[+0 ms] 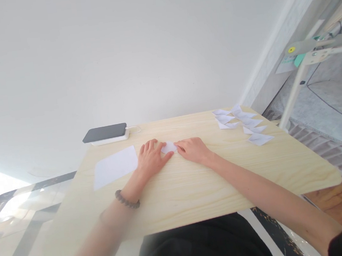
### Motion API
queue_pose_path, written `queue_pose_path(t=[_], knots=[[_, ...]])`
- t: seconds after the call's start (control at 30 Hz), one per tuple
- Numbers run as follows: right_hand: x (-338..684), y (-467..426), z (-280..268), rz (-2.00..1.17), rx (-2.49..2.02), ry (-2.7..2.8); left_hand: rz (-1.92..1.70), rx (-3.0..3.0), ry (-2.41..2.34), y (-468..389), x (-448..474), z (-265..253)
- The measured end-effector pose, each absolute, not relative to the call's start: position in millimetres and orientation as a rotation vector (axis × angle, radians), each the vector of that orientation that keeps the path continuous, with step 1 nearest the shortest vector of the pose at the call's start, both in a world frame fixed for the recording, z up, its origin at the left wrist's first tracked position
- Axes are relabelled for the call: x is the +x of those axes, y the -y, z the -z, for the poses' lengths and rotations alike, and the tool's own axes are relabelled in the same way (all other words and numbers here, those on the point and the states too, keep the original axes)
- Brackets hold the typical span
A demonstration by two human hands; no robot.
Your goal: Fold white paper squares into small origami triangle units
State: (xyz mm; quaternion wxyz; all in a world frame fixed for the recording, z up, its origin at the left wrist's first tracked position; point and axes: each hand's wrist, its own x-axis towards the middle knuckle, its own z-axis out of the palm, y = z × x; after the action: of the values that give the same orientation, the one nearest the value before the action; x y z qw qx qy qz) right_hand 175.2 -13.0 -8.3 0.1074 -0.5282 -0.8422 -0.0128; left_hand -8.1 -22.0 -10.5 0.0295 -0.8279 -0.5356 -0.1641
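Note:
A small folded piece of white paper [169,147] lies on the table between my two hands. My left hand [152,158] rests on the wood with its fingers spread, forefinger and thumb at the paper's left side. At the right corner, the bent fingers of my right hand [192,149] are closed together on the paper; their tips are partly hidden. Beside my left hand lies a flat white sheet of paper [113,168], its right edge close to the fingers. A dark beaded bracelet [126,200] circles my left wrist.
Several folded white paper boats [254,122] stand grouped at the table's far right. A dark phone [105,132] with a white cable rests on a white block at the back left. The pale wooden table [192,196] meets a wall; a white metal frame [294,92] stands right.

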Motion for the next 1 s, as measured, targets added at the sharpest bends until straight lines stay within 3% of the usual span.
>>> queue_pose_path(t=[1.0], knots=[[187, 13, 3, 0.057, -1.615, 2.397, 0.481, -2.626, 1.614, 18, -17, 5]])
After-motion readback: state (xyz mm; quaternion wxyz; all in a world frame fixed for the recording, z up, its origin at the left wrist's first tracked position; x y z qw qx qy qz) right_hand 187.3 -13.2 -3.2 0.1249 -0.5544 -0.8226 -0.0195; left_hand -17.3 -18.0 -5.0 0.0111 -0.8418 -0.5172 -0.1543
